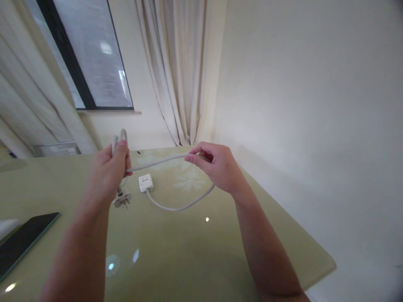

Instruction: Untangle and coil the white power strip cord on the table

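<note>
A white power cord runs between my two hands above the table. My left hand is closed round gathered loops of it, which stick up past the thumb. Below that hand hangs the cord's plug, its metal prongs pointing down. My right hand pinches the cord between thumb and fingertips. From there the cord curves down and back to a small white socket block, which lies on the table between the hands, nearer the left one.
The table has a glossy pale green top with a leaf pattern. A dark flat panel lies at the left edge beside something white. A wall borders the right side. Curtains and a window stand behind.
</note>
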A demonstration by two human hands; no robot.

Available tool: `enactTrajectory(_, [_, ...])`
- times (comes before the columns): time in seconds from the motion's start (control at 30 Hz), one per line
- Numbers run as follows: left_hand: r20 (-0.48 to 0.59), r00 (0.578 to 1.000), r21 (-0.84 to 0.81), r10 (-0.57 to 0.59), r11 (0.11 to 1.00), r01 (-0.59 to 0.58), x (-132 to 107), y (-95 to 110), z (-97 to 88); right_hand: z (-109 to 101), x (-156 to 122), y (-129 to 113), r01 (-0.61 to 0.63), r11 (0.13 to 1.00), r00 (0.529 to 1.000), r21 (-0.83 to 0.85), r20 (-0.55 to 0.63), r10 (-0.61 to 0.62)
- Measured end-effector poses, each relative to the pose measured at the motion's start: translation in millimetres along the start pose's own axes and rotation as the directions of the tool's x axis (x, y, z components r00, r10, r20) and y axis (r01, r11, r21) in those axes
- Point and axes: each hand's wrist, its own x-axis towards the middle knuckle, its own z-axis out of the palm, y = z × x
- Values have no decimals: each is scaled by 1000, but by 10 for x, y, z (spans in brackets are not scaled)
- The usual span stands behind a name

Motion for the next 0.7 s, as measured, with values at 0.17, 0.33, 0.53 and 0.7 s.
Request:
enactTrajectory(0.17, [281, 960, 63, -4, 998, -14, -109, 152, 34, 113, -8, -74, 92, 990, 982, -102, -153, -107])
enactTrajectory(0.33, [529, 848, -98, -14, 992, 77, -330, 266, 304, 204, -22, -91, 129, 973, 956, -190, -236, -172])
enactTrajectory(0.53, [777, 629, -395, -15, 767, 506, -345, 280, 279, 93, 84, 186, 48, 999, 961, -1, -273, -47])
enactTrajectory(0.7, [658, 751, -653, 52, 535, 536, -271, 455, 7, 9, 171, 385, -32, 981, 957, 191, -276, 85])
